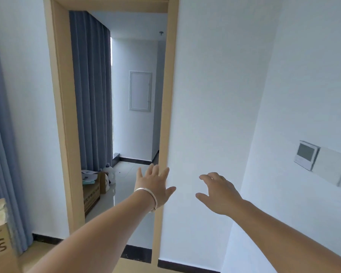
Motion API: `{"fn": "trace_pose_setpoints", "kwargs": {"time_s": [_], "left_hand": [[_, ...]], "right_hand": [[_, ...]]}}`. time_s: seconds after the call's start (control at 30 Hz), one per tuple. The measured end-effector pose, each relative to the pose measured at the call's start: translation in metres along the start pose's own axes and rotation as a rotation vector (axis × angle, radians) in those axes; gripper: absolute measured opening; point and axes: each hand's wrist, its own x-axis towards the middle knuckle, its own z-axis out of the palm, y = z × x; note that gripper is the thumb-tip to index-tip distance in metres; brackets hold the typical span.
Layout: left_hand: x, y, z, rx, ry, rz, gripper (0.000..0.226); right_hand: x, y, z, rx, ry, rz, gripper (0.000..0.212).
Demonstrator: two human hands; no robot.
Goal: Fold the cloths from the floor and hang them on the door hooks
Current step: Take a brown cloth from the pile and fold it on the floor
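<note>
Reaching forward, the left hand (156, 186) and right hand (219, 192) are apart, fingers spread, holding nothing. No cloths or hooks are visible; their direction cannot be judged. A doorway (114, 115) lies ahead-left, nearer the left hand; its frame (165, 134) stands between the hands.

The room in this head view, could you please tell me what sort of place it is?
Probably a sparsely furnished home or flat: a wooden doorway opens onto a tiled room with grey curtains, cardboard boxes on the floor and a wall control panel.
</note>
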Motion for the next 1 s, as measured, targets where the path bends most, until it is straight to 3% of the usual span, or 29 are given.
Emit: {"fn": "trace_pose_setpoints", "kwargs": {"time_s": [0.3, 0.7, 1.0], "left_hand": [[0.08, -0.14, 0.045, 0.032, 0.023, -0.219, 0.071], [0.026, -0.352, 0.104, 0.116, -0.127, -0.773, 0.074], [-0.022, -0.459, 0.141, 0.197, -0.229, -1.173, 0.075]], "right_hand": [[0.168, -0.088, 0.044, 0.035, -0.022, -0.202, 0.061], [0.308, -0.313, 0.139, 0.166, -0.148, -0.711, 0.061], [0.388, -0.471, 0.2, 0.236, -0.239, -1.102, 0.063]]}}
